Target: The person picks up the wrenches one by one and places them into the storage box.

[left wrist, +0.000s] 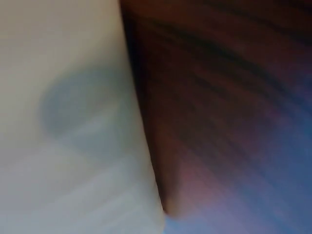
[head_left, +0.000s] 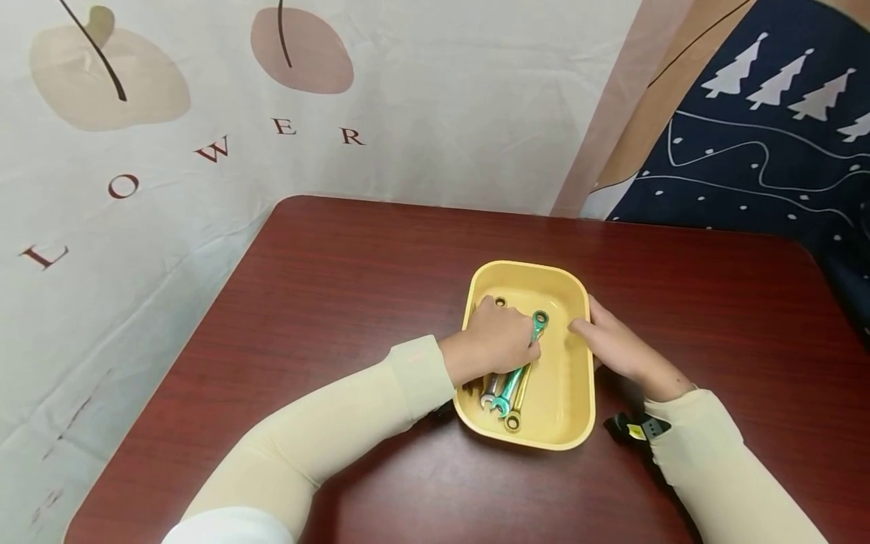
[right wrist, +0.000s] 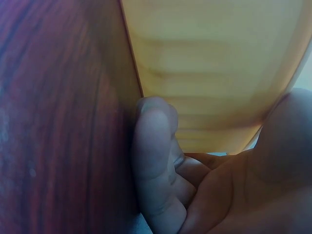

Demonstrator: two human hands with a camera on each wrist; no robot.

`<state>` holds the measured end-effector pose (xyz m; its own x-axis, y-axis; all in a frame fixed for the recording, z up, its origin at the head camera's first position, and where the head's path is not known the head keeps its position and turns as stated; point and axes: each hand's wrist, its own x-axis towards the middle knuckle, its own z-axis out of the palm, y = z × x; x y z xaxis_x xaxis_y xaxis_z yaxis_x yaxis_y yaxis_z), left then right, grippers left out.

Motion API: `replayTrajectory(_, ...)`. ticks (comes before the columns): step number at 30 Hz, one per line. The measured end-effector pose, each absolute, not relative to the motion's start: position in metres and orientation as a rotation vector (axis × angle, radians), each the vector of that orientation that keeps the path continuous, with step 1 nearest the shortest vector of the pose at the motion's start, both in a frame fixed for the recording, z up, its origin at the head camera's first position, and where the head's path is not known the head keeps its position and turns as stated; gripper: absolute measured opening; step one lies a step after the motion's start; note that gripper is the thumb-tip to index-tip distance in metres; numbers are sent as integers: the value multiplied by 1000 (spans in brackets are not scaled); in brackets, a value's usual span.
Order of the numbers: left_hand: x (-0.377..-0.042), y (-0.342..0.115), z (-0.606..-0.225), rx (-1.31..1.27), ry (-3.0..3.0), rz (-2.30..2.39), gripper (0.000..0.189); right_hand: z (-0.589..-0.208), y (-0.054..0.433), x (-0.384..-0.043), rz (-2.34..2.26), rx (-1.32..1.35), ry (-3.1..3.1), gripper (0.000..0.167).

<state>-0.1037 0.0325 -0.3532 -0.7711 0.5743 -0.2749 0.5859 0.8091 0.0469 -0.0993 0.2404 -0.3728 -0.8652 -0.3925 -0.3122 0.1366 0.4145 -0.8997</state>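
Observation:
A yellow plastic bin (head_left: 557, 423) stands on the table with several combination wrenches lying lengthwise in its left half. My left hand (head_left: 499, 340) reaches in over the bin's left side, its fingers curled round a green wrench (head_left: 540, 319). Beside that one lie a gold wrench (head_left: 514, 418) and a silver wrench (head_left: 488, 398), partly hidden by the hand. My right hand (head_left: 615, 344) grips the bin's right wall, thumb over the rim. In the right wrist view, the fingers (right wrist: 153, 146) press low against the bin's outer side, near the tabletop.
The dark red wooden table (head_left: 326, 302) has its far edge near a printed cloth backdrop (head_left: 442, 113). A black wrist camera (head_left: 632, 429) sits at the right cuff. A blurred cream sleeve (left wrist: 63, 117) fills the left half of the left wrist view.

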Motion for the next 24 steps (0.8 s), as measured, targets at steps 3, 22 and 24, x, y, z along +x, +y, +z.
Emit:
replayTrajectory(3,-103,32,-354,929,2734,-99,53,-373,240,-99,-1454,-217,2189,61)
replayTrajectory(22,-130,-103,-318,432,3136,233,77,-333,254,-113,-803,-207,2948,79)
replayTrajectory(24,-136,-126,-325,307,3119,245,79,-332,255,-119,-720,-234,3003,80)
